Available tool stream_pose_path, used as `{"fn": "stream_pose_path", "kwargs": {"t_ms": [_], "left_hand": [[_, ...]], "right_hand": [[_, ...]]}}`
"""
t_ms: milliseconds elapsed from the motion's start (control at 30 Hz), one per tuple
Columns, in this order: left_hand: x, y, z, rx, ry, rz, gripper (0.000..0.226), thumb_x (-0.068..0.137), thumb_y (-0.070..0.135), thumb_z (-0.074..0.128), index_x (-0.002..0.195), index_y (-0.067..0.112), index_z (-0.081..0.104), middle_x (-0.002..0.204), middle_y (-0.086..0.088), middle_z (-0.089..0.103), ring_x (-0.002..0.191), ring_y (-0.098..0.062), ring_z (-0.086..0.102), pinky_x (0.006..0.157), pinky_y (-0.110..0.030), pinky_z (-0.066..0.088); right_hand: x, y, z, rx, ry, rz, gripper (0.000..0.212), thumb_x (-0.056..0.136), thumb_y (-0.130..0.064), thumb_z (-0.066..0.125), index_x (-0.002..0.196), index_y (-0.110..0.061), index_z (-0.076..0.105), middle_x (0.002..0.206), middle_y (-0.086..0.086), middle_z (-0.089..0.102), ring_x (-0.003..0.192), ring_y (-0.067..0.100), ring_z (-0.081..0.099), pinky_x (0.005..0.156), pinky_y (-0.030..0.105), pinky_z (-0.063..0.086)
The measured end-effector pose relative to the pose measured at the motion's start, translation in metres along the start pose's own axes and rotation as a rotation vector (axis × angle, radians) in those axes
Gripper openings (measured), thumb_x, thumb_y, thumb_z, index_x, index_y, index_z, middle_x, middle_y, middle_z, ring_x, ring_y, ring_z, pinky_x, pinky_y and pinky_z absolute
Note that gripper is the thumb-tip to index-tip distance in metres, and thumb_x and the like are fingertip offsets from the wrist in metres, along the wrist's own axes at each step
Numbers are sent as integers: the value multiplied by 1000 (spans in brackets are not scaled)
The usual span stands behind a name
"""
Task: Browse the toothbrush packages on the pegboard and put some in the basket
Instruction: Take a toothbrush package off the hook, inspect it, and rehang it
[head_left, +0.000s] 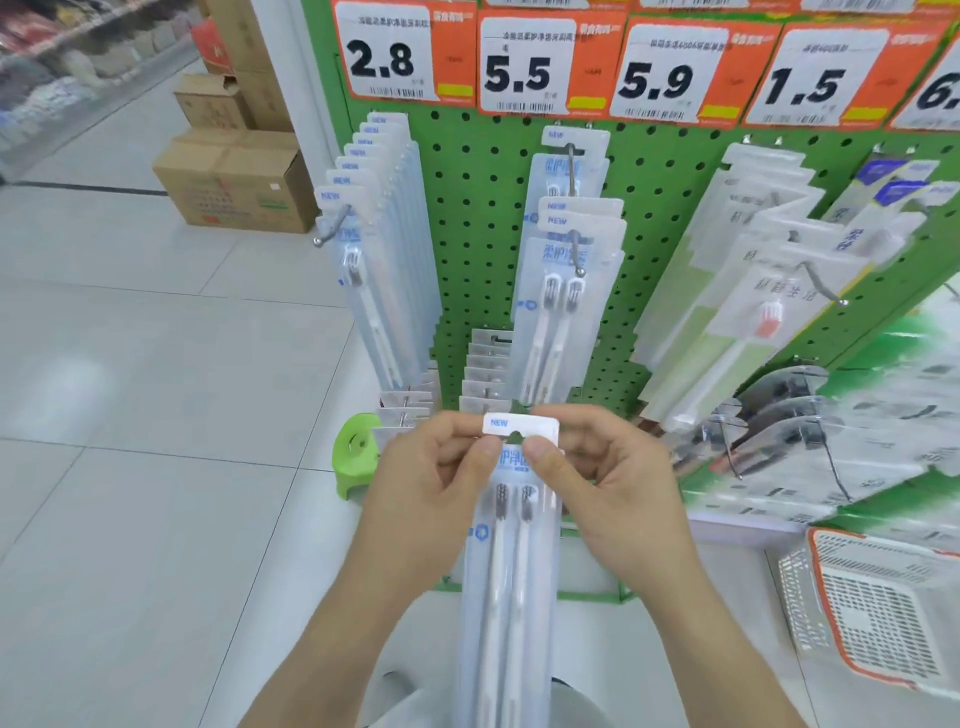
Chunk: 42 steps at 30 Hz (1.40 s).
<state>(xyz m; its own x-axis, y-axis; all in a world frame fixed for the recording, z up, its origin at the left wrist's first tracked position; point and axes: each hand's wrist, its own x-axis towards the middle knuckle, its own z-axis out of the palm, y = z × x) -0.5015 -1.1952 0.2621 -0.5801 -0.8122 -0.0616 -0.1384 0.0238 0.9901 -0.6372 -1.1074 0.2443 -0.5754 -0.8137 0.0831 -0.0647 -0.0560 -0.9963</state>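
- Both hands hold one toothbrush package (511, 545) at lower centre of the frame: the left hand (431, 483) pinches the left side of its top card, the right hand (608, 483) pinches the right side, thumbs on the front face.
- That package is a clear twin pack with two white brushes and a "NEW" tab on top; it hangs down from the fingers toward the bottom edge, free of any hook.
- Step in hand, as I judge it: looking over a pack taken off the display, before deciding whether to keep it.
- Next move would call for letting go with one hand and carrying the pack to the lower right, then lowering it into the basket (831, 561).
- That basket, white mesh with an orange rim, sits on the floor at the lower right edge, well apart from the hands.
- Behind the hands, the green pegboard (467, 218) fills the upper centre, with matching twin packs (563, 291) on a hook straight above the held one.
- Price tags (524, 67) run along the top of the frame.
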Motion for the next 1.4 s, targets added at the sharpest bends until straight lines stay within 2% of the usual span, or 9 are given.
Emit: {"fn": "stream_pose_path", "kwargs": {"t_ms": [167,267,467,633,800,900,1033,1267,1400], "left_hand": [[5,-13,-2,8,31,-20,11,97,6,60,100,9,71,86,-1,79,63,1,65,58,-8,43],[9,-20,-1,-27,37,-45,10,98,10,61,99,10,71,84,-2,78,69,-8,70,62,-18,50],[11,-30,-4,76,28,9,9,100,16,59,100,17,68,86,8,78,77,-11,72,68,-23,53],[6,-43,-1,237,2,49,11,104,26,49,107,31,58,91,19,74,77,-6,68,71,-29,53],[-1,-42,-8,148,-81,63,21,104,17,45,114,32,55,92,17,75,75,1,68,62,-15,47],[-4,-42,-9,85,-90,48,22,103,15,45,116,30,56,84,15,75,63,2,63,56,-10,42],[-4,-47,-13,46,-84,46,21,103,21,48,115,34,59,79,0,75,61,-20,61,57,-23,47],[-10,-50,-22,-83,-157,-75,19,101,20,58,113,32,67,83,-26,73,75,-49,65,77,-60,54],[-11,-56,-21,-27,-129,-97,23,102,24,55,111,43,64,83,-25,72,77,-54,62,75,-66,52]], "right_hand": [[5,24,6,86,-38,64,25,85,-29,77,107,-19,72,87,5,77,73,20,61,67,29,50],[8,32,8,154,-67,94,27,87,-26,76,111,-15,70,99,17,75,83,24,61,75,40,49],[7,38,7,151,-98,89,27,90,-25,72,117,-22,69,89,25,68,74,22,52,66,36,41],[4,45,6,51,-92,65,27,97,-15,68,122,-22,66,64,-10,53,57,8,44,57,21,37],[0,47,9,-92,-141,69,33,98,-33,59,130,-39,58,85,10,68,75,33,61,70,46,52],[-2,44,7,-154,-195,71,40,104,-15,54,142,-26,51,97,-15,72,79,3,62,74,18,46],[-1,38,5,-106,-199,105,50,97,-16,55,146,-21,47,117,-3,74,102,13,67,94,27,51],[-5,38,4,-106,-199,109,62,92,0,60,142,-34,51,106,0,75,94,36,62,62,39,42],[-18,42,9,-79,-189,158,70,91,6,62,143,-38,48,98,-1,75,79,22,61,57,36,39]]}}
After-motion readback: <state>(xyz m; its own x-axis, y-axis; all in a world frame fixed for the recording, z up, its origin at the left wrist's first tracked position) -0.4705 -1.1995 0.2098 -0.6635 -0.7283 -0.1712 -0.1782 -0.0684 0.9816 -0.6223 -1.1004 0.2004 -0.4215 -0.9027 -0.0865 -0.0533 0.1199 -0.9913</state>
